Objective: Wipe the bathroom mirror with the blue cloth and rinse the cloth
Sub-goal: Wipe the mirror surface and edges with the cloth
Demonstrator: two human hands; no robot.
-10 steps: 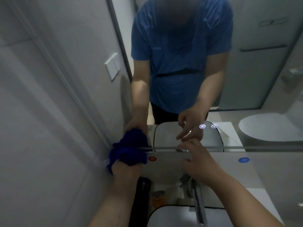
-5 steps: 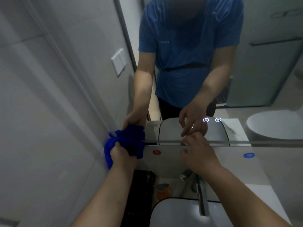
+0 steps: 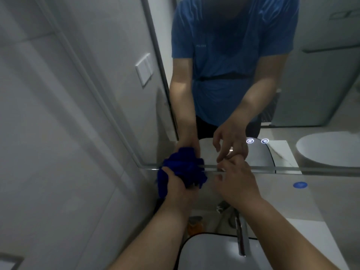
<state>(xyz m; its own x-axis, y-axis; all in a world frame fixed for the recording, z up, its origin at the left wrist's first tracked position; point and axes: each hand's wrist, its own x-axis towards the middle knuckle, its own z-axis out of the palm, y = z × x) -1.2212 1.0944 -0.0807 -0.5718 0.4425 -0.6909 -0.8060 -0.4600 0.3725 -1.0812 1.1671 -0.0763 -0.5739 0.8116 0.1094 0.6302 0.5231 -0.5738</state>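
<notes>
Mirror (image 3: 311, 84) fills the upper right of the frame, its bottom edge running across the middle. Left hand (image 3: 180, 189) grips the bunched blue cloth (image 3: 183, 166), fingers curled round it, cloth pressed against the mirror's lower left corner. Right hand (image 3: 236, 184) holds nothing: fingers loosely spread, tips at the glass's bottom edge, meeting their reflection. Faucet (image 3: 241, 234) and white basin (image 3: 210, 252) sit bottom centre. Two lit touch icons (image 3: 250, 141) glow on the glass.

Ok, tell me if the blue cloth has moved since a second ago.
Yes. The blue cloth, gripped in the left hand, has slid right along the bottom edge of the mirror, away from its lower-left corner, towards the blue dot.
</notes>
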